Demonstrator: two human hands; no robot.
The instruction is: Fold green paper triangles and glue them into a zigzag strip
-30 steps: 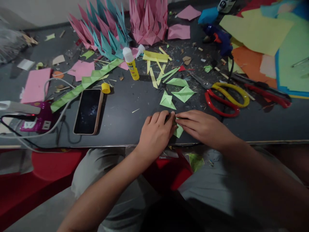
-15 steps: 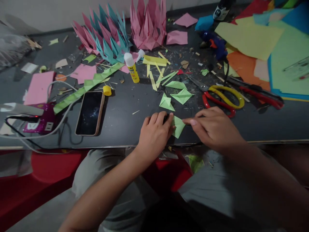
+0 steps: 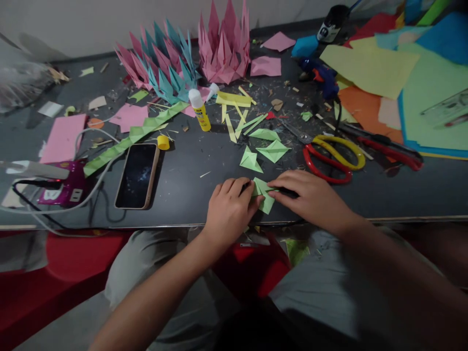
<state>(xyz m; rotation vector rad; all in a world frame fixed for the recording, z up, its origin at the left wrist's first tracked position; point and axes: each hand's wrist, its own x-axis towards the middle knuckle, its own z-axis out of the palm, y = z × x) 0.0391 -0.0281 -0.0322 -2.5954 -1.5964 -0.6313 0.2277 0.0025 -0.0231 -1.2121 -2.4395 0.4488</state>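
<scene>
A small folded green paper piece [image 3: 264, 195] lies near the front edge of the dark table [image 3: 190, 175]. My left hand [image 3: 229, 210] has its fingers curled and pressed on the paper's left side. From the right, my right hand [image 3: 312, 197] reaches over with its fingers closed on the paper's upper right part. Three more folded green pieces lie just behind the hands: one [image 3: 250, 160], another [image 3: 273, 150] and a third [image 3: 265, 134].
Red and yellow scissors [image 3: 331, 156] lie to the right, a phone [image 3: 137, 175] and a power strip [image 3: 60, 187] with cables to the left. Further back are a glue stick [image 3: 200, 109], pink and teal folded paper crowns [image 3: 190, 58], a blue glue gun [image 3: 321, 78] and coloured paper sheets [image 3: 420, 87].
My right hand drew back off the green paper, then returned and pressed on it again. The left hand stayed on the paper's left side. The camera tilted slightly.
</scene>
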